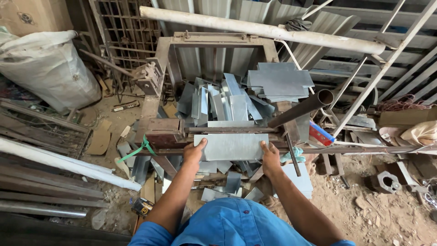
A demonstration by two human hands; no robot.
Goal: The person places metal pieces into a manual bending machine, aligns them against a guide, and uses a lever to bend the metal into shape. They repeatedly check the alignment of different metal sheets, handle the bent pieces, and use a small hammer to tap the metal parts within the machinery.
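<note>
A flat grey metal sheet (232, 146) lies across the bed of a rusty bending machine (164, 130). My left hand (194, 151) grips the sheet's near left corner, thumb on top. My right hand (270, 156) holds its near right edge. Behind the sheet, inside the machine's frame, lies a heap of bent metal pieces (218, 105). A stack of flat sheets (278, 81) rests at the back right. A rusty pipe lever (302, 108) slants up from the machine's right side.
A white sack (50, 68) stands at the left. Long pipes (59, 164) and bars lie along the left floor. A pale pole (264, 29) crosses overhead. Cut sheet scraps (227, 182) litter the dirt below the machine. Metal frames lean at the right.
</note>
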